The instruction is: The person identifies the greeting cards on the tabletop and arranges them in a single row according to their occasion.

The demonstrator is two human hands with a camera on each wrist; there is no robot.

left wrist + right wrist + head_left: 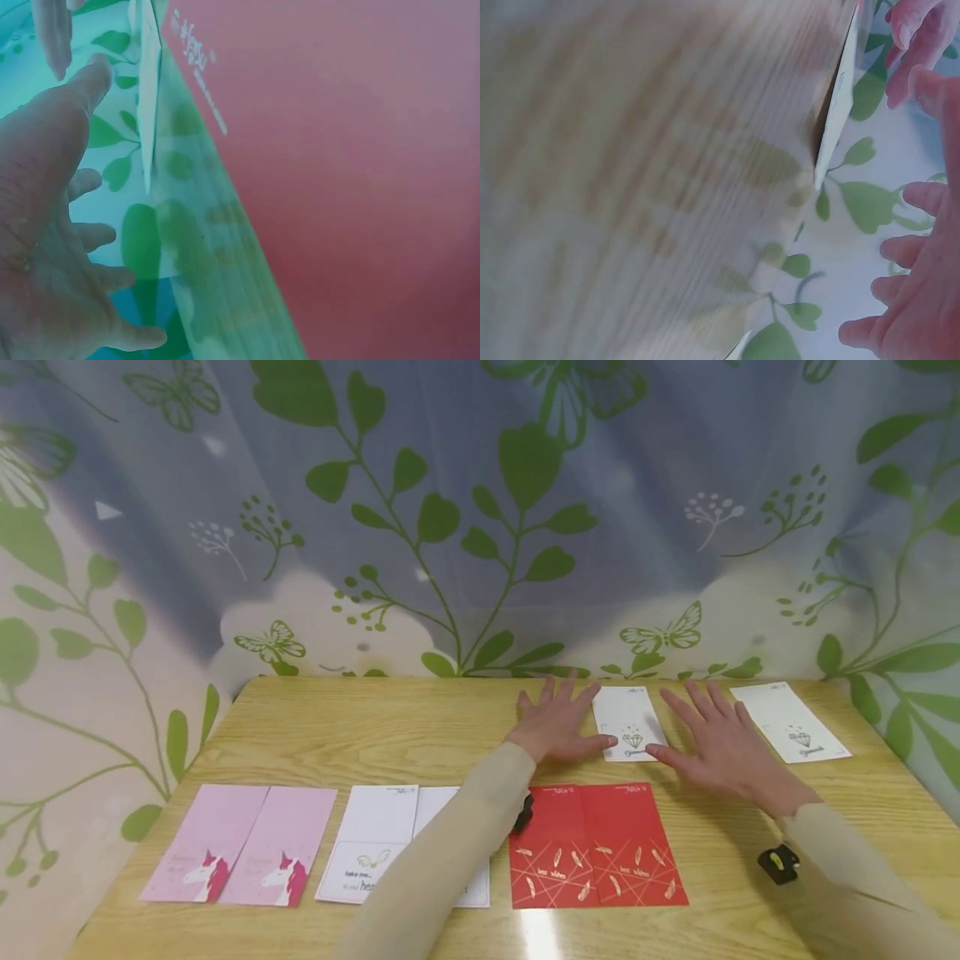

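Note:
A white card with a diamond drawing lies at the back of the table, between my two hands. To its left is my left hand, fingers spread, its thumb tip overlapping the card's lower left in the head view. My right hand is spread on the other side, with its thumb tip right at the lower right corner. Both wrist views show the fingers outstretched and holding nothing; the white card appears nearly edge-on. Just right of my right hand lies a second diamond card.
Along the front of the wooden table lie two pink unicorn cards, two white winged cards partly hidden by my left sleeve, and two red cards. A leaf-patterned curtain hangs behind the table.

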